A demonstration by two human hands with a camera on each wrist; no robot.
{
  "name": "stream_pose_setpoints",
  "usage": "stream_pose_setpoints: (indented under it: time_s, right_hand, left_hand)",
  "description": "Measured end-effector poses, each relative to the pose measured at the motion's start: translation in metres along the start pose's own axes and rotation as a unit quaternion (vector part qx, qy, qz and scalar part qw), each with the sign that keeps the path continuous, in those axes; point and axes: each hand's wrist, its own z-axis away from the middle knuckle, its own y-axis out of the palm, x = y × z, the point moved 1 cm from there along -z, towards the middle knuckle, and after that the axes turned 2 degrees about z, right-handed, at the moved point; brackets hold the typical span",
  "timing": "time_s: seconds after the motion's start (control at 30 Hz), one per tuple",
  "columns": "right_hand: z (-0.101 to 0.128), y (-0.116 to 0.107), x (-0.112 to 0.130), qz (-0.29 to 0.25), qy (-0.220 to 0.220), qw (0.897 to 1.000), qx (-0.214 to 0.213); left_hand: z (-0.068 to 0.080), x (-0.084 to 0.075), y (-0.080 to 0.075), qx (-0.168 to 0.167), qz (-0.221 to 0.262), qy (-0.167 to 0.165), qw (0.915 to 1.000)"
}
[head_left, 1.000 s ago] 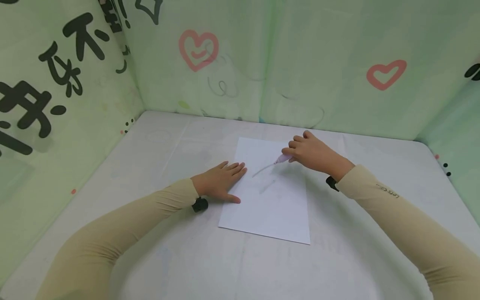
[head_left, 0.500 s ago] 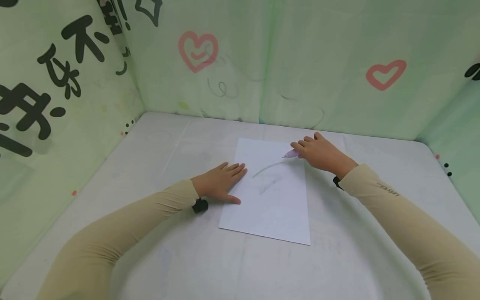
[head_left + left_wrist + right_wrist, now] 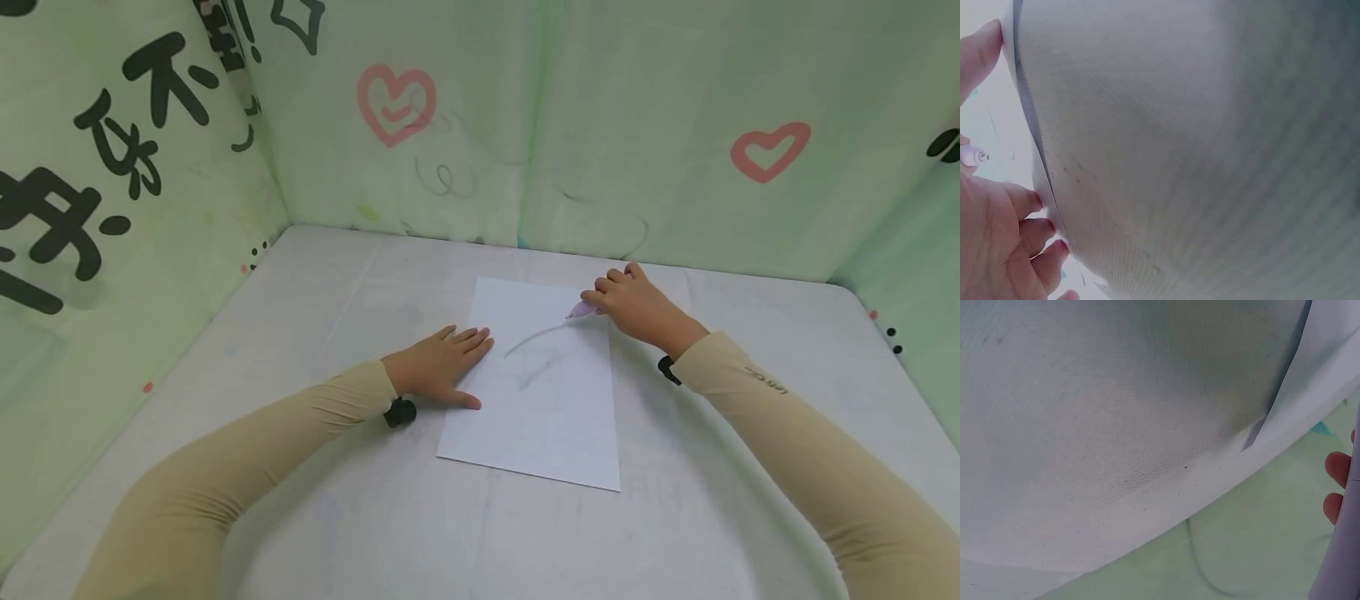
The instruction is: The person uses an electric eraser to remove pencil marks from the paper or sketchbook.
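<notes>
A white sheet of paper (image 3: 532, 417) lies on the table, slightly turned. My left hand (image 3: 437, 364) lies flat with spread fingers on its left edge; the left wrist view shows the fingertips (image 3: 1035, 234) at that edge. Near the sheet's upper right edge my right hand (image 3: 643, 308) grips a light purple pen (image 3: 581, 310), tip pointing left and down. The pen's thick barrel (image 3: 1341, 550) shows beside two fingertips in the right wrist view. A thin curved grey line (image 3: 534, 337) runs from mid-sheet up to near the pen tip. Whether the tip touches the paper cannot be told.
A white cloth covers the table (image 3: 337, 517). Green curtains (image 3: 637, 100) with pink hearts and black lettering enclose the back and sides. Dark wrist cameras are strapped at both cuffs. A faint grey smudge (image 3: 538, 373) shows below the line.
My right hand has moved a little right and up with the pen, and the curved line has grown longer. Over the last half second little differs. The left hand has stayed put.
</notes>
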Motion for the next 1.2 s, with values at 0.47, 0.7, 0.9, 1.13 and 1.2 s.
stream_pose_setpoints:
  time_s: [0.47,0.7,0.9,1.13,1.2]
  right_hand:
    - [0.004,-0.006,0.004,-0.018,0.025,0.995,0.091]
    - [0.006,0.002,0.002,0.004,0.027,0.997,0.069]
    - [0.004,0.004,0.002,0.006,0.026,0.998,0.051]
    - [0.005,0.007,0.002,-0.003,0.014,0.999,0.043]
    - [0.005,0.007,0.002,-0.010,0.015,0.999,0.051]
  left_hand:
    - [0.001,0.000,0.000,-0.001,0.002,0.002,1.0000]
    - [0.000,0.000,0.000,0.003,-0.002,0.001,1.0000]
    - [-0.001,0.001,0.000,0.006,0.000,-0.002,1.0000]
    - [-0.001,0.002,0.001,0.005,0.001,0.001,1.0000]
    - [-0.002,0.002,0.001,0.004,0.001,0.001,1.0000]
